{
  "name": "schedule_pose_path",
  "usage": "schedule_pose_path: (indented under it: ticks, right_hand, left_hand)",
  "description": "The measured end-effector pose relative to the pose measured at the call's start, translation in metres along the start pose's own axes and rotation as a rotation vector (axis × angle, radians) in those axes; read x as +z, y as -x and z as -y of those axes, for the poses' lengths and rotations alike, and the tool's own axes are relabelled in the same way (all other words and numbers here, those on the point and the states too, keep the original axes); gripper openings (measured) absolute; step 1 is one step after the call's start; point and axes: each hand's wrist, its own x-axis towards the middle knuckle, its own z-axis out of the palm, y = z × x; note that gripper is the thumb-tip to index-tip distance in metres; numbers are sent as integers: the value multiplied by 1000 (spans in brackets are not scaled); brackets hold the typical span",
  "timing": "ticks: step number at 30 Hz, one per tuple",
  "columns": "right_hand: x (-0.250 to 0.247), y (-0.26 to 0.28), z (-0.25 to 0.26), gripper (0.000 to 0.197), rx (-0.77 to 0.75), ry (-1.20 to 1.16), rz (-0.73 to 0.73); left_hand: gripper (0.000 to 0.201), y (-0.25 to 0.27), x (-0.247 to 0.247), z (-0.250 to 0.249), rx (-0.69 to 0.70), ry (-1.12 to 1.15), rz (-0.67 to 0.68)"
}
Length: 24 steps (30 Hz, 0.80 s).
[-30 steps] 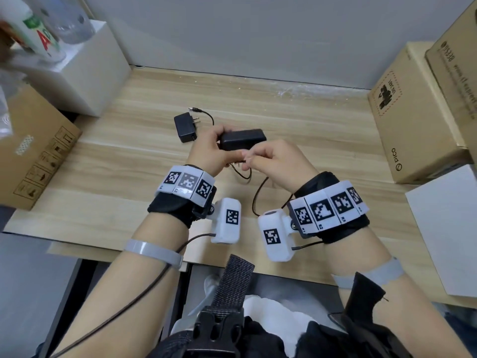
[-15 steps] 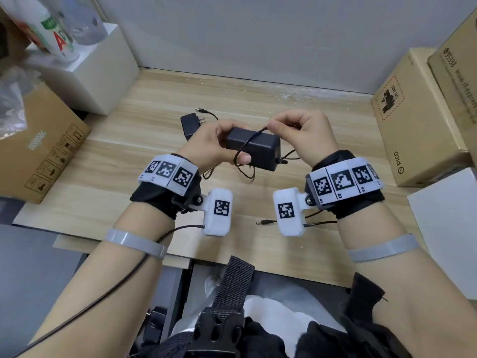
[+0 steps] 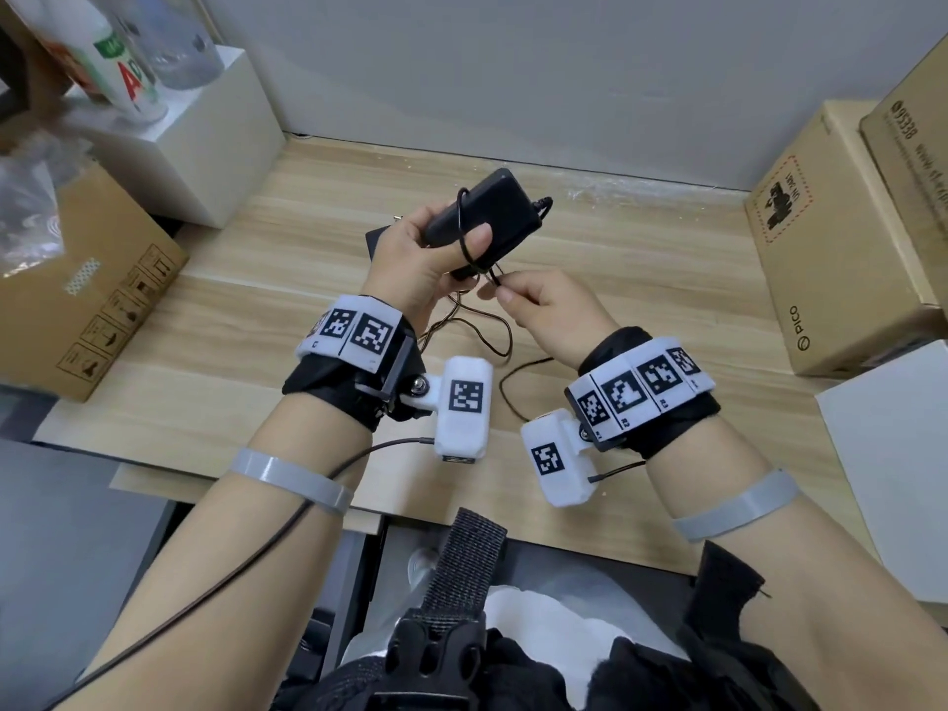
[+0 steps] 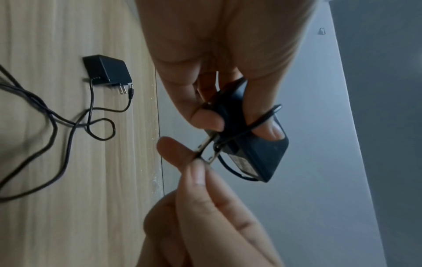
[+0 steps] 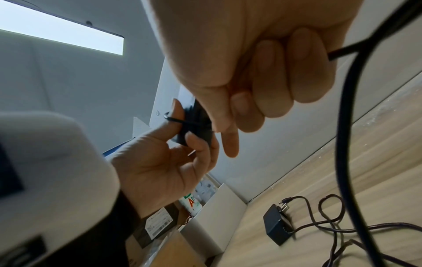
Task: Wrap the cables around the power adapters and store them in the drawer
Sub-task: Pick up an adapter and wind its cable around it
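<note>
My left hand (image 3: 441, 243) grips a black power adapter (image 3: 482, 213) above the wooden desk (image 3: 641, 279), tilted with its far end up. One turn of its thin black cable (image 3: 461, 223) crosses the body and my thumb. The prongs (image 4: 206, 144) point toward my right hand (image 3: 518, 295), which pinches the cable just below the adapter. The rest of the cable (image 3: 487, 336) hangs in loose loops onto the desk. A second black adapter (image 4: 107, 70) lies on the desk with its own cable, mostly hidden behind my left hand in the head view and also seen as the second adapter (image 5: 277, 229).
Cardboard boxes (image 3: 821, 238) are stacked at the desk's right edge, with a white box (image 3: 892, 454) nearer me. A white box (image 3: 205, 141) carrying bottles stands at the back left, and a cardboard box (image 3: 87, 279) is beside the desk on the left.
My right hand has swung from above the adapter's far side down to its near underside, carrying the cable round it. My left hand has tipped the adapter's far end upward.
</note>
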Motion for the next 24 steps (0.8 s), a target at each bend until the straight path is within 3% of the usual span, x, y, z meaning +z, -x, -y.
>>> schedule_pose_path:
  ticks: [6, 13, 18, 24]
  right_hand:
    - [-2, 0, 7, 24, -17, 90, -8]
    - [-10, 2, 17, 15, -78, 184, -79]
    - [-23, 0, 18, 11, -81, 210, -151]
    - [-39, -9, 5, 13, -75, 71, -314]
  left_hand:
    - [28, -8, -6, 2, 6, -166, -32]
    - [35, -17, -11, 11, 41, -577, -20]
    - [41, -16, -13, 13, -22, -824, 143]
    - [40, -12, -16, -2, -88, -772, 413]
